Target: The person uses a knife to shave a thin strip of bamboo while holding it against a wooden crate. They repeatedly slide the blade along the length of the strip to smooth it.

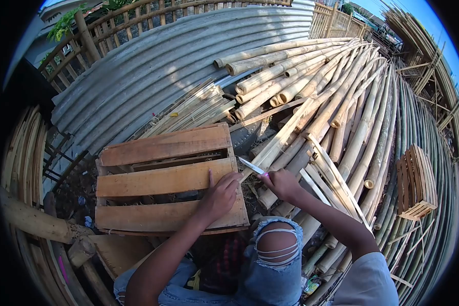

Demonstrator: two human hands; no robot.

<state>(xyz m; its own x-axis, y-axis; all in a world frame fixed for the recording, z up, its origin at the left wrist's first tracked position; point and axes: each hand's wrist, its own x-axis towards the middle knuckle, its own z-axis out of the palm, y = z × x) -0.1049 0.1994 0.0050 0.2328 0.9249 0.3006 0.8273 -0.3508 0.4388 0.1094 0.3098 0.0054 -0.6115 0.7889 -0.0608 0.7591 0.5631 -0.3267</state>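
Note:
A knife (251,166) with a pale blade and a pinkish handle is gripped in my right hand (282,184), its tip toward the crate's right edge. The blade crosses a long split bamboo strip (275,144) that slants down from the bamboo pile. At the strip's near end, the fingers of my left hand (220,198) are closed, pinched around it. That same hand rests over the right side of a wooden slatted crate (153,178), which lies in front of my knees with gaps between its broad slats.
Bamboo poles (336,86) fill the ground ahead and to the right. A smaller slatted crate (415,181) sits on the green poles. Corrugated metal sheeting (178,66) stands behind thin bamboo strips (188,109). A thick bamboo pole (41,222) lies at left.

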